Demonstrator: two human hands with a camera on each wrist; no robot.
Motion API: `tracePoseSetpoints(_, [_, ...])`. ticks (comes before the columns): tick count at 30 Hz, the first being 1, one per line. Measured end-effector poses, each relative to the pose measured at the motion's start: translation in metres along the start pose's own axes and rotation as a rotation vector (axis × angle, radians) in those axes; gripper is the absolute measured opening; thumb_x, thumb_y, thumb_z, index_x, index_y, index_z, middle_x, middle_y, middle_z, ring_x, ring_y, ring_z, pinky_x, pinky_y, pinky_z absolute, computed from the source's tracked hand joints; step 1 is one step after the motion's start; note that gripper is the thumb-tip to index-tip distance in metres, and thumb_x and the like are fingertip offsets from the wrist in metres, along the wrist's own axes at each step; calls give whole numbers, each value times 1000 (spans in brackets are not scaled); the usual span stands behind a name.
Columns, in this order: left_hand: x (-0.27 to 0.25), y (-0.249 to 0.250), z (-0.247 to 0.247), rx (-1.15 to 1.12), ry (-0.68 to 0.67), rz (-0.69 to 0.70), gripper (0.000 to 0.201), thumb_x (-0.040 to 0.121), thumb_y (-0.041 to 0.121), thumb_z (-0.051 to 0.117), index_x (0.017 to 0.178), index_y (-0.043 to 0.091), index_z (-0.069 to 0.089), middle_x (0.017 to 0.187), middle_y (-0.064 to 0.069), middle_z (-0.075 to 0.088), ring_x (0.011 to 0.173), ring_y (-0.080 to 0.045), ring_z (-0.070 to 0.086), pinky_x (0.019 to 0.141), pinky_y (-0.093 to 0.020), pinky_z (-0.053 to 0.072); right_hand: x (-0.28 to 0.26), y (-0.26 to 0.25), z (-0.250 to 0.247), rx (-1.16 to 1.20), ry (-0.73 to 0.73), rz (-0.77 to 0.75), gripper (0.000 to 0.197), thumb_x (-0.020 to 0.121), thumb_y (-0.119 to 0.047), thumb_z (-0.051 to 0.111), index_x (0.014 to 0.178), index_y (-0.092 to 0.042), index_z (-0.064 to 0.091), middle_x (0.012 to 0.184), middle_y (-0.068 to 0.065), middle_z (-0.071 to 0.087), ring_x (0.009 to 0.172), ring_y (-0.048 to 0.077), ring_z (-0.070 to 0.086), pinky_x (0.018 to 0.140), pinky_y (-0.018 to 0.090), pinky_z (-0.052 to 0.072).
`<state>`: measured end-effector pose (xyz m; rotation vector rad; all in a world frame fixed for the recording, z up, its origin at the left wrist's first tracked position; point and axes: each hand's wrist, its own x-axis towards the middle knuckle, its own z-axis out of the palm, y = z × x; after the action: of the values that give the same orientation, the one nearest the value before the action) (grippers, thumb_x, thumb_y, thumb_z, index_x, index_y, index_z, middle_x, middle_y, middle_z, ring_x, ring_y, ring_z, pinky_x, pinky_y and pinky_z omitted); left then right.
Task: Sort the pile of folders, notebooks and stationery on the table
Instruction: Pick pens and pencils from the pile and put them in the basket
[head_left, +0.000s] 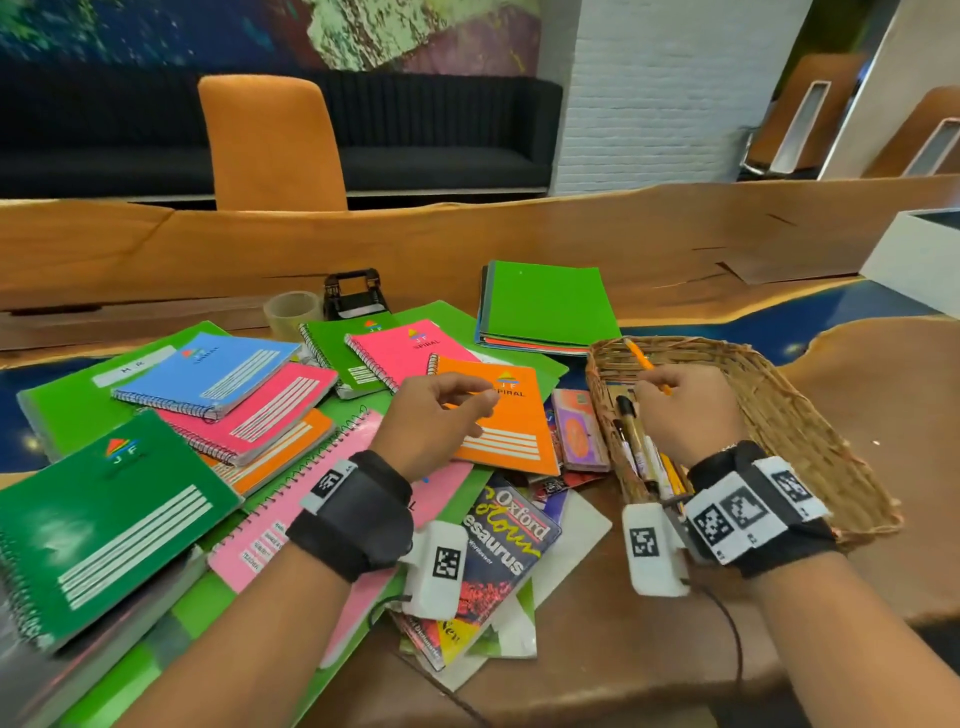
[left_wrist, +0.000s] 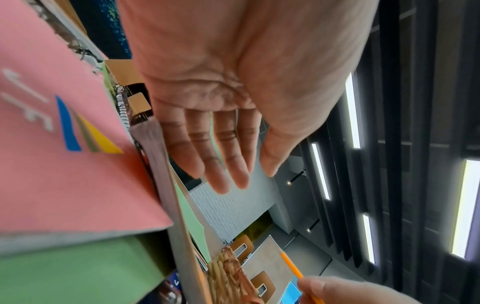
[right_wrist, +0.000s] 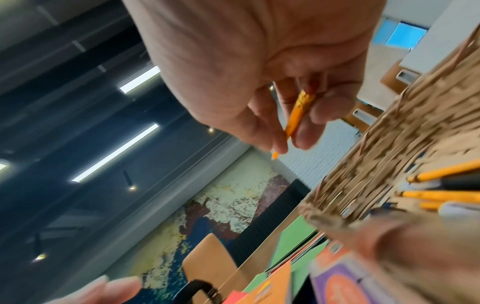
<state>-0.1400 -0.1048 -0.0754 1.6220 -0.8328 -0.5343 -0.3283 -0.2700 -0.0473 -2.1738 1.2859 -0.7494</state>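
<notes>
Many notebooks and folders cover the left half of the wooden table (head_left: 675, 623), overlapping in a loose pile. Largest is a green folder (head_left: 67, 410) at the bottom left, with a dark green notebook (head_left: 104, 514) nearest the camera, then blue (head_left: 208, 371), pink (head_left: 400, 348) and orange (head_left: 498, 415) spiral notebooks on top. A neat stack of folders (head_left: 545, 306), green on top, lies apart at the back. Right of the pile sits a wicker basket (head_left: 810, 431) with markers and pencils (head_left: 636, 447) along its left wall. A thesaurus (head_left: 504, 551) lies at the near edge of the pile, a tape roll (head_left: 293, 312) and a black hole punch (head_left: 356, 296) at the far edge.

Above the orange notebook hangs the left hand (head_left: 441, 421), fingers spread and relaxed, holding nothing. Over the basket's left side, the right hand (head_left: 680, 410) pinches an orange pencil (head_left: 641, 358) between thumb and fingertips, its free end pointing away from the person.
</notes>
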Motion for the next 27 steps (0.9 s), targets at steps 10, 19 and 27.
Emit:
tracePoseSetpoints(10, [-5,6,0,12,13,8,17,91,21,68,105,11,72,90,-11,74,64,-15,68,54,-15,46,-13,3,-6,-154,-170,16,40,91,-41,62,119,-12,68,126,7,65,117,26,57,87,31,43])
tracePoseSetpoints(19, [12,0,-24,276,207,-22,17,88,27,71,104,20,71,100,0,69,88,-14,61,81,-31,49,-21,-57,28,-39,-355,-147,44,91,-47,61,122,-16,65,127,2,63,113,20,58,93,32,46])
tracePoseSetpoints(27, [42,5,-30,751,33,-349,56,87,29,71,136,17,46,132,-8,56,115,-28,56,92,-35,49,-3,-70,72,-359,-560,-1,34,90,-41,60,103,-10,64,99,7,64,82,15,58,79,33,54])
